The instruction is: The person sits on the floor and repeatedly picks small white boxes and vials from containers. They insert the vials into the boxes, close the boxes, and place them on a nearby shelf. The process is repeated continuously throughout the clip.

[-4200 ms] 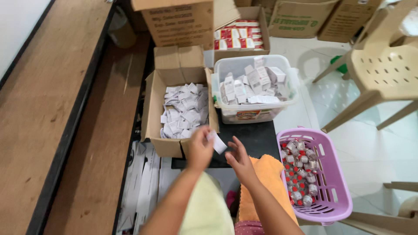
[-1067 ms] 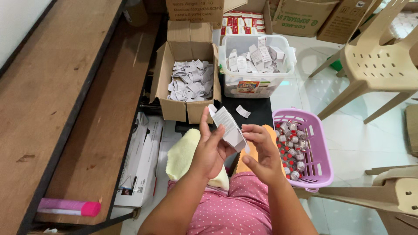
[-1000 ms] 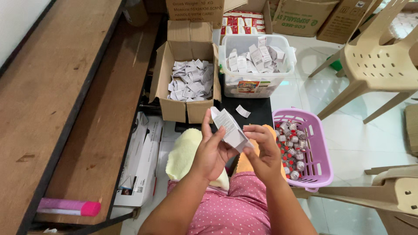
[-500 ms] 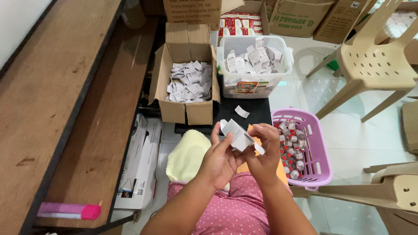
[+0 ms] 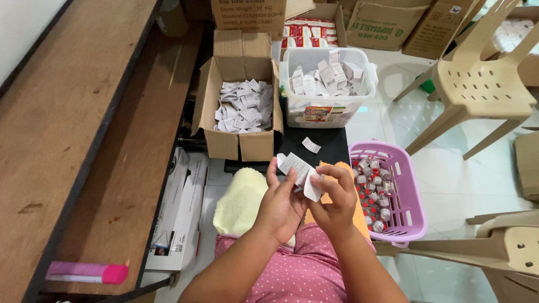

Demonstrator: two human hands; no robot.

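In the head view, the left hand (image 5: pixel 281 205) and the right hand (image 5: pixel 335 202) are meeting above the person's lap, both gripping a small white cardboard carton (image 5: pixel 297 171) that is tilting up to the left. The left fingers are curling around the carton's lower side with the thumb pressing on its near face; the right fingertips are pinching the flap at its lower right end. The carton is hovering over a pale yellow towel (image 5: pixel 238 202) and an orange cloth (image 5: pixel 359 210) lying across the knees.

Just right of the hands, a lilac plastic basket (image 5: pixel 407 174) is holding many small glass vials with red and silver caps (image 5: pixel 373 193). Beyond the hands, a single folded white paper leaflet (image 5: pixel 310 145) is lying on a black board (image 5: pixel 328 148). Farther off, an open brown cardboard box (image 5: pixel 224 143) is holding loose folded leaflets, and beside it a clear plastic tub (image 5: pixel 328 112) is holding more white cartons. A beige plastic chair (image 5: pixel 483 90) is standing to the right, and a wooden bench (image 5: pixel 67 140) is running along the left.
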